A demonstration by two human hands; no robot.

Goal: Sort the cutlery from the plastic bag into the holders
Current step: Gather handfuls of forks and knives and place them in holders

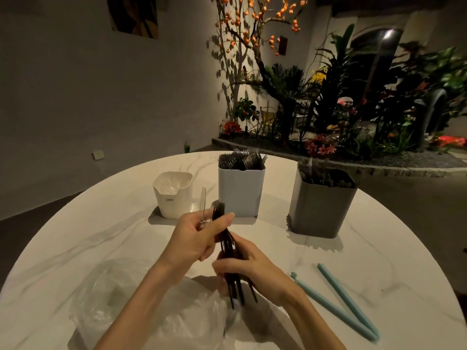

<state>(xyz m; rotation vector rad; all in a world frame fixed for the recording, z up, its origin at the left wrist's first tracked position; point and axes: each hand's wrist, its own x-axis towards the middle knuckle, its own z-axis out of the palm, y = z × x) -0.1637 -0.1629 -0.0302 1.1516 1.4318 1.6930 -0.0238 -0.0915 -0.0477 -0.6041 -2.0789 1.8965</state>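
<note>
We held a bundle of dark plastic cutlery (228, 251) above the table (379, 261), just in front of the light blue holder (240, 193). The left hand (194, 238) clamped the upper end of the bundle together with one clear plastic utensil (203, 205), fingers and thumb curled round both. The right hand (250, 269) gripped the lower end, fingers wrapped about the handles. The two hands sat close together on the same bundle.

We judged the step in hand to be separation by type: the clear piece stood apart from the dark ones. The next move called for releasing one kind from the bundle and carrying it to the matching holder.

The light blue holder stood packed with dark cutlery. To its right, the grey holder (321, 210) also held dark cutlery, type not discernible. To its left, the white holder (173, 195) contained clear plastic pieces. The plastic bag (141, 306) lay crumpled on the table, nearer to us than the light blue holder, beneath the forearms; its contents could not be determined. Two teal sticks (346, 301) lay on the table, nearer to us than the grey holder.
</note>
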